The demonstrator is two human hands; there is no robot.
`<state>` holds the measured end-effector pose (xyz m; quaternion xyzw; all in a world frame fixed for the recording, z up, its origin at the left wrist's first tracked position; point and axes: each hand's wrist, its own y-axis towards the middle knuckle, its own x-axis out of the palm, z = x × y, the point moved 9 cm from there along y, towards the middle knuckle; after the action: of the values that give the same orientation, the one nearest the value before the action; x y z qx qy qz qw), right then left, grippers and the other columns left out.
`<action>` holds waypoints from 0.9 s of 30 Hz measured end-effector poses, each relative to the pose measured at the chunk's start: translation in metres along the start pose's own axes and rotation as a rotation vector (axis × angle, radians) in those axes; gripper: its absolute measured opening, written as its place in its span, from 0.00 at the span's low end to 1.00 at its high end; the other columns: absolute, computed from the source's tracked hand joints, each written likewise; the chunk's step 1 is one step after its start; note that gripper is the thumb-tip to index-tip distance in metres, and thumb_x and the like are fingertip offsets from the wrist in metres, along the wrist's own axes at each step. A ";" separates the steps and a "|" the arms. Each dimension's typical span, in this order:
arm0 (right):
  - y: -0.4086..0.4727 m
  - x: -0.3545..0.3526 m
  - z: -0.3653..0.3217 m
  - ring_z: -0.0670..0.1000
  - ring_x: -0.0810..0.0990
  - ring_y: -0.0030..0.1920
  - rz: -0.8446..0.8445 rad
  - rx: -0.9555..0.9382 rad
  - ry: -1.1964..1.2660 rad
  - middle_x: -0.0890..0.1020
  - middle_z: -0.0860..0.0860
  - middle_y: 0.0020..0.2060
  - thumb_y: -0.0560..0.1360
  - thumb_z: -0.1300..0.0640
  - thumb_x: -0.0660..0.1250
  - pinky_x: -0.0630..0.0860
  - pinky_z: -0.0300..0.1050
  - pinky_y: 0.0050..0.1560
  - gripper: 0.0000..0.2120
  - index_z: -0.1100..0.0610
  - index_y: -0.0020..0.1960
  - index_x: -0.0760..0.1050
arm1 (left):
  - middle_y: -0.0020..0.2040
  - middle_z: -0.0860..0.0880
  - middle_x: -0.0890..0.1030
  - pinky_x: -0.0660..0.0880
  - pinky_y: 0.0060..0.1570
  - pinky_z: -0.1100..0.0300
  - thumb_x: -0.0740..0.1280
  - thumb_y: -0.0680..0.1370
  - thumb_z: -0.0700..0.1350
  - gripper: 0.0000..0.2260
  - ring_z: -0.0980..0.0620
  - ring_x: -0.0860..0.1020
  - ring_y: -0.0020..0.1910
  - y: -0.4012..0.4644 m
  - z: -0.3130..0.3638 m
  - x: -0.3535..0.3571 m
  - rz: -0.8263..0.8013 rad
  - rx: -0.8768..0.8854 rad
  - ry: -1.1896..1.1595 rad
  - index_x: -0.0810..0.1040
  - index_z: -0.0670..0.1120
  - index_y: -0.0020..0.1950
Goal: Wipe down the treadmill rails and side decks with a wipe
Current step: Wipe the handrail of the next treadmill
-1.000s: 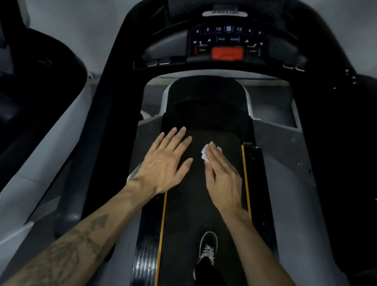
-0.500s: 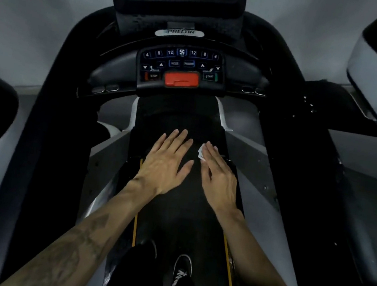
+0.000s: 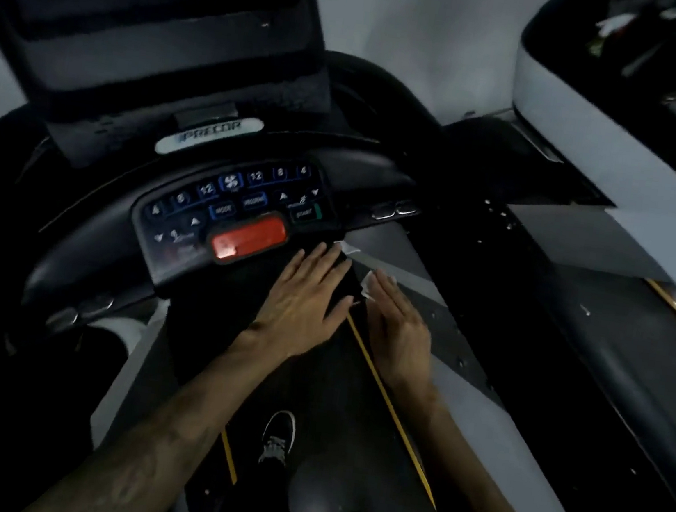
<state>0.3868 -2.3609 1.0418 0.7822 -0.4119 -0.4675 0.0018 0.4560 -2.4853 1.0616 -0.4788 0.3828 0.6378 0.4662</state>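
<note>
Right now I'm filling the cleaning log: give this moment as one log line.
right hand: flat on wipe | left hand: flat, empty | place: front of belt, below console | rails: not yet touched

Both hands now sit much closer to the red stop button point(image 3: 249, 241) than a second ago. The left hand point(image 3: 306, 294), flat with fingers spread, has its fingertips just below and right of that button. The right hand point(image 3: 397, 328), flat over the white wipe point(image 3: 368, 286), has shifted from the dark belt onto the grey side deck point(image 3: 452, 339), right of the yellow line point(image 3: 379, 386).
</note>
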 end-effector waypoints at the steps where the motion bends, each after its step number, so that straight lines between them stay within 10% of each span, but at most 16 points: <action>1: 0.009 -0.001 0.001 0.51 0.68 0.77 -0.004 0.050 -0.009 0.72 0.53 0.75 0.85 0.50 0.55 0.59 0.35 0.77 0.23 0.58 0.75 0.73 | 0.83 0.44 0.58 0.45 0.81 0.50 0.45 0.82 0.61 0.33 0.46 0.53 0.83 0.013 -0.005 -0.004 0.008 0.039 -0.013 0.63 0.44 0.81; 10: 0.041 -0.021 0.029 0.48 0.66 0.78 0.185 0.303 -0.073 0.70 0.52 0.76 0.85 0.51 0.54 0.66 0.43 0.75 0.23 0.58 0.76 0.72 | 0.80 0.41 0.65 0.60 0.78 0.40 0.52 0.83 0.58 0.29 0.42 0.61 0.81 0.113 0.002 -0.015 -0.001 0.364 -0.070 0.68 0.42 0.78; 27: 0.121 -0.066 0.139 0.51 0.64 0.79 0.345 0.401 -0.260 0.71 0.54 0.76 0.85 0.56 0.60 0.64 0.46 0.78 0.21 0.59 0.76 0.71 | 0.81 0.43 0.64 0.54 0.81 0.47 0.47 0.82 0.59 0.31 0.45 0.59 0.81 0.276 0.065 0.031 -0.124 0.551 -0.031 0.69 0.44 0.78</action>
<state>0.1926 -2.3454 1.0586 0.6190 -0.6197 -0.4657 -0.1261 0.1708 -2.4930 1.0597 -0.3466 0.5047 0.4873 0.6226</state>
